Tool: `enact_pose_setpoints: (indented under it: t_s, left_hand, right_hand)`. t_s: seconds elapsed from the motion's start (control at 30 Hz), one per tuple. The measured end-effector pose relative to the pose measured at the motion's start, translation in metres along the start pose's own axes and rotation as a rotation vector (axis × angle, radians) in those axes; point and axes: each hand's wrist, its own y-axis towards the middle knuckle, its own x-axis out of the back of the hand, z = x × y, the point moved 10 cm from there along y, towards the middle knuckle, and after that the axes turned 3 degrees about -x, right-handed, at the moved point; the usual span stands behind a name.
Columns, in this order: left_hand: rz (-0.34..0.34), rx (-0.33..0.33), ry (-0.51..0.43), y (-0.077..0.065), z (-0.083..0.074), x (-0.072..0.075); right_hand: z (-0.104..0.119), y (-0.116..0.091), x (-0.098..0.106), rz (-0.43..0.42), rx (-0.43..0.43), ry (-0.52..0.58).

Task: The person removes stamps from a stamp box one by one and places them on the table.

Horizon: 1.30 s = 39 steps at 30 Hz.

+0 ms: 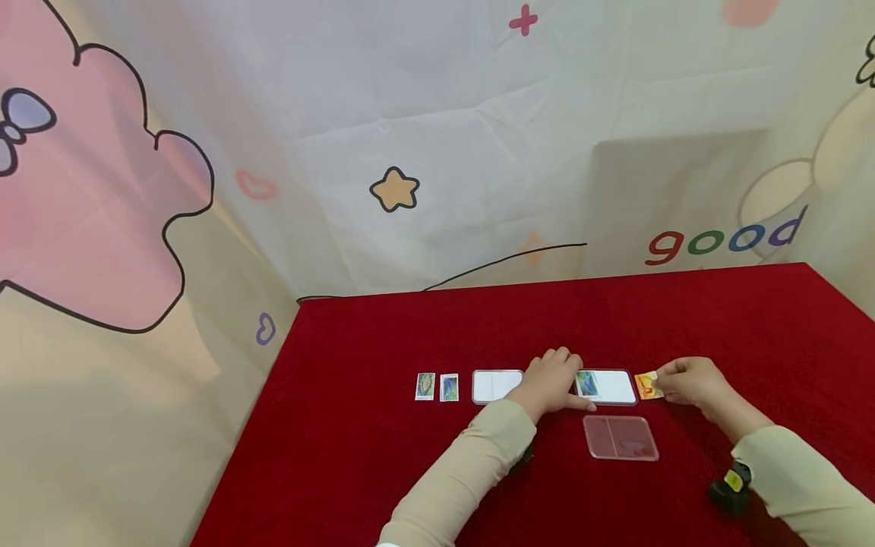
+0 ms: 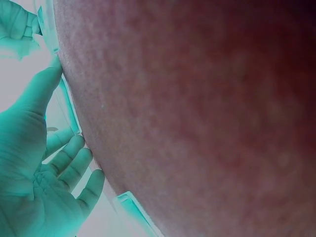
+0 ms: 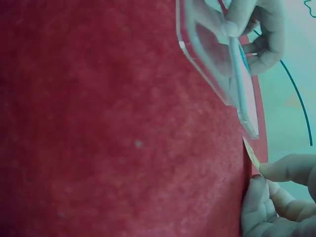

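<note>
In the head view my right hand [image 1: 690, 381] pinches a small orange picture card [image 1: 646, 385] between thumb and fingertips, at the right end of a clear plastic case. The card [image 3: 253, 157] appears edge-on in the right wrist view. That case [image 1: 617, 387] has a white inside and a blue-green picture card [image 1: 587, 384] at its left. My left hand [image 1: 549, 382] holds the case at its left end, thumb along the near edge and fingers toward the far side. Some of those fingers are hidden. The left wrist view shows the left hand [image 2: 49, 153] with its fingers spread.
A second white-lined case [image 1: 494, 386] is partly covered by the left hand. Further left lie two small picture cards [image 1: 425, 386], side by side. A clear lid [image 1: 620, 438] lies nearer on the red cloth [image 1: 369, 456]. A patterned curtain [image 1: 478, 190] hangs behind.
</note>
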Motion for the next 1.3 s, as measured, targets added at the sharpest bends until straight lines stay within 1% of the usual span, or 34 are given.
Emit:
enact_pose_setpoints:
  t_s: [0.23,0.3,0.4,0.5,0.7,1.0,1.3]
  left_hand:
    - [-0.007,0.003,0.011,0.001,0.0,0.002]
    - [-0.006,0.002,0.011,0.001,-0.001,0.002]
    - [-0.003,-0.002,0.015,0.0,-0.002,0.002]
    - [-0.003,-0.002,0.018,0.0,-0.003,0.003]
    - [-0.011,0.004,0.023,-0.001,-0.002,0.005]
    - [-0.007,0.006,0.015,-0.001,-0.002,0.003]
    - [0.0,0.009,0.016,-0.002,-0.002,0.001]
  right_hand:
    - [0.018,-0.007,0.002,-0.147,0.121,-0.272]
    - [0.022,-0.009,0.003,-0.18,0.148,-0.322]
    - [0.024,-0.01,0.004,-0.212,0.165,-0.353]
    - [0.023,-0.01,0.005,-0.227,0.164,-0.349]
    - [0.019,-0.008,0.007,-0.23,0.155,-0.324]
    - [0.016,-0.006,0.006,-0.19,0.125,-0.298]
    - [0.01,-0.004,0.005,-0.143,0.086,-0.223]
